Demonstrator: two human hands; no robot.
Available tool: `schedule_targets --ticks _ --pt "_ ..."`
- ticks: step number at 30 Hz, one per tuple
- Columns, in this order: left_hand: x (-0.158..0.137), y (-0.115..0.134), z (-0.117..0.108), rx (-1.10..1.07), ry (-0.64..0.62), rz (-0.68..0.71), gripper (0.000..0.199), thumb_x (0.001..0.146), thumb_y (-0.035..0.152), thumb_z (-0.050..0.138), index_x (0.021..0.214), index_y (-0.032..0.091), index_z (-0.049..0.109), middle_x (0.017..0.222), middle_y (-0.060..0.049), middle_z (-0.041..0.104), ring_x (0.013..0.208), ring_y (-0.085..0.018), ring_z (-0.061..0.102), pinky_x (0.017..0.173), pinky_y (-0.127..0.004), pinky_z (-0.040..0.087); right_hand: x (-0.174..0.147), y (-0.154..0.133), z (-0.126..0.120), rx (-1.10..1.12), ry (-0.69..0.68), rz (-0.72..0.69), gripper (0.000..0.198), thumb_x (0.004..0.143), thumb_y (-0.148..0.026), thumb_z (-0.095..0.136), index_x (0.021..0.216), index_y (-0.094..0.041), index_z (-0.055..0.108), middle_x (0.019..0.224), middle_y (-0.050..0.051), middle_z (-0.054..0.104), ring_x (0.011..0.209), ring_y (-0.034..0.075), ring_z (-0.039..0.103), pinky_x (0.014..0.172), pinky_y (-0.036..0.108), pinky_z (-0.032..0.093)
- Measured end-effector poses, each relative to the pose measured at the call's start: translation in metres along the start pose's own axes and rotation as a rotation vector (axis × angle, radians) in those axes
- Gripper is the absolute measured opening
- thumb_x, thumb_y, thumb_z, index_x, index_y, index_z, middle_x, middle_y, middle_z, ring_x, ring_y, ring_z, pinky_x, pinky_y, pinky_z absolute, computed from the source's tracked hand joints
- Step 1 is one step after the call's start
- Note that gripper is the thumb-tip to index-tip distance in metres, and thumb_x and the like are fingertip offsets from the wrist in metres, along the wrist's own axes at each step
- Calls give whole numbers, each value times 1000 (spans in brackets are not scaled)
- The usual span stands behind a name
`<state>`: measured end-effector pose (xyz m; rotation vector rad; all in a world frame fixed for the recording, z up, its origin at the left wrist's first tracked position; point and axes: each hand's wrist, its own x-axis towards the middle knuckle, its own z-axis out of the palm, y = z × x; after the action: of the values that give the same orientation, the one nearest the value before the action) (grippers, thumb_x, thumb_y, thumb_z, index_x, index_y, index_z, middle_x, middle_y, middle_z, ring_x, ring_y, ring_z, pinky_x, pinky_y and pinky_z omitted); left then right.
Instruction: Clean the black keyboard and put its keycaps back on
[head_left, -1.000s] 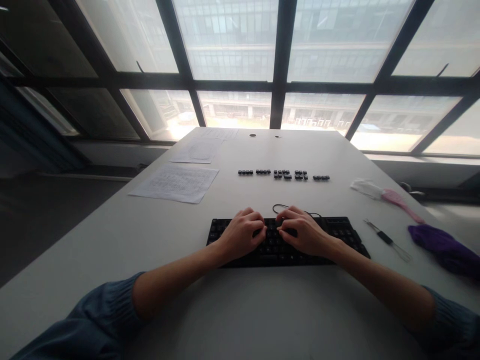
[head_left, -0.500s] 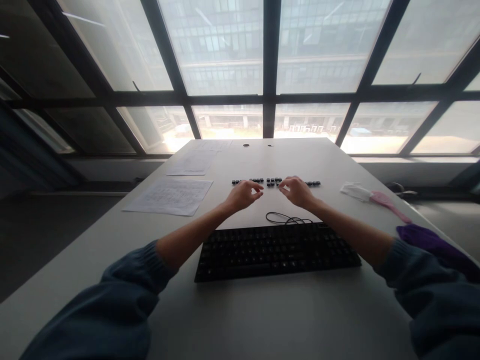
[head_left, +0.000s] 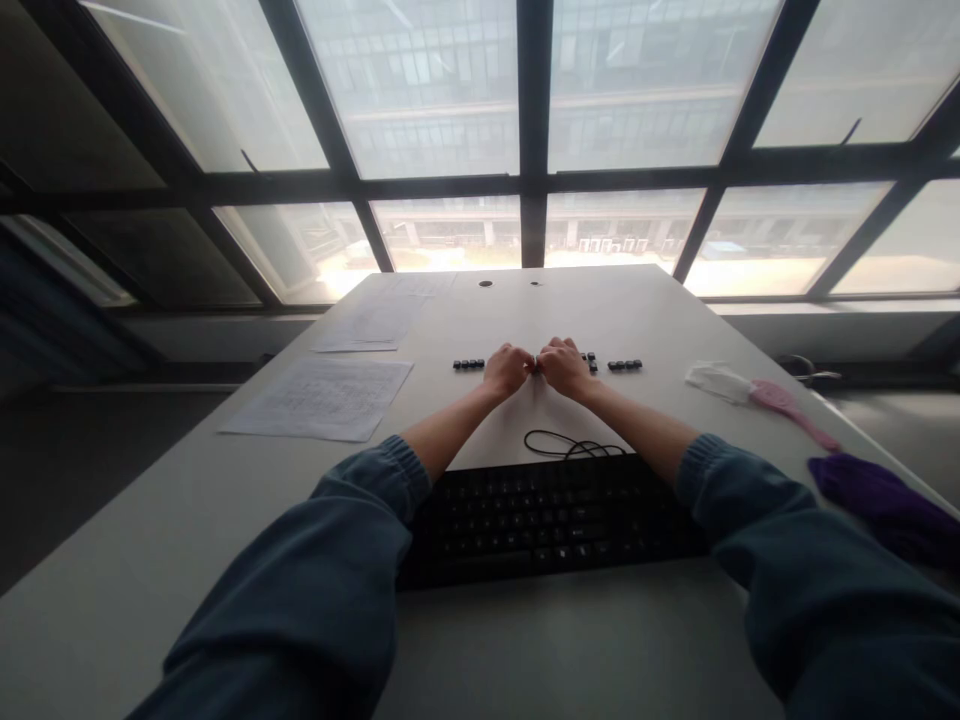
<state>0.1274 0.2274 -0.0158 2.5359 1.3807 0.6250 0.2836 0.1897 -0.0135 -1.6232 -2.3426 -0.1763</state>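
Note:
Small black keycaps lie in short rows across the table, with a left group (head_left: 469, 365), a right group (head_left: 625, 366) and a middle group (head_left: 592, 362) partly behind my right hand. My left hand (head_left: 508, 368) and my right hand (head_left: 561, 366) meet at the middle of this line, fingers curled and closed. Between their fingertips a bit of dark keycap shows; the hands hide most of what they grip. Nearer to me, under my forearms, lies a black keyboard (head_left: 540, 520). Its thin black cable (head_left: 562, 440) is looped behind it.
Written paper sheets (head_left: 319, 398) lie on the left of the white table (head_left: 465, 650). At the right edge are a pink-and-white item (head_left: 787, 400) and a purple cloth (head_left: 885, 500). Large windows stand beyond the far edge, where a round dark hole (head_left: 486, 284) shows.
Both hands have moved inward until they touch, and their fingers have closed at the middle keycaps. The left and right end keycap groups have come into fuller view.

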Motion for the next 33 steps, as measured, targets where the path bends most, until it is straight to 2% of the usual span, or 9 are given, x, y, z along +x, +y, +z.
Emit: schedule_targets --ticks 3,6,8,10,13,17,22,27,33 --pt "-9 4 -12 -23 7 -11 16 84 24 68 91 24 83 92 -9 78 102 -26 66 93 -33 50 -3 -5 -7 16 22 18 25 94 -15 55 86 -16 78 96 13 75 104 27 55 91 39 32" --pt "-35 11 -35 -63 16 -6 16 83 29 70 92 24 82 89 -6 78 85 -21 68 84 -29 51 -23 -14 -21 105 97 53 18 92 -17 61 89 -19 78 97 9 75 100 25 58 89 37 36" --pt "-62 19 -53 -109 7 15 16 82 34 73 91 24 82 81 -3 77 73 -17 65 74 -27 49 -48 -22 -33 278 154 62 12 90 -19 66 88 -20 78 92 6 75 90 22 61 84 33 40" --pt "-94 30 -68 -203 -25 43 18 80 39 75 88 24 83 68 -1 73 62 -14 59 63 -25 44 -80 -32 -46 466 154 41 8 86 -21 70 84 -20 77 84 4 74 79 18 63 76 30 43" --pt "-139 51 -81 -300 -77 45 18 79 41 75 86 26 83 70 0 73 64 -14 57 61 -25 41 -128 -49 -61 639 93 31 6 84 -20 71 83 -21 77 81 2 74 75 17 64 71 28 45" --pt "-175 71 -76 -354 -158 -26 15 79 35 74 85 25 83 73 0 75 67 -16 61 64 -26 44 -169 -69 -68 779 24 88 8 83 -18 69 82 -21 77 80 2 74 75 18 66 72 29 48" --pt "-186 76 -60 -427 -213 -19 15 80 28 70 87 23 82 82 -2 78 75 -19 68 73 -28 49 -180 -81 -63 793 1 108 10 83 -17 68 81 -21 77 81 3 75 78 21 68 75 32 50" --pt "-191 75 -57 -365 -139 27 12 81 24 70 85 26 81 85 -1 78 86 -21 67 86 -33 50 -180 -82 -61 747 6 99 12 83 -14 67 80 -21 76 83 3 75 82 21 68 77 32 50" --pt "-196 76 -55 -307 -87 121 13 83 20 69 84 26 81 90 0 78 88 -21 63 85 -33 48 -183 -83 -58 690 68 24 15 85 -9 65 82 -21 74 85 5 72 86 22 64 82 34 49"
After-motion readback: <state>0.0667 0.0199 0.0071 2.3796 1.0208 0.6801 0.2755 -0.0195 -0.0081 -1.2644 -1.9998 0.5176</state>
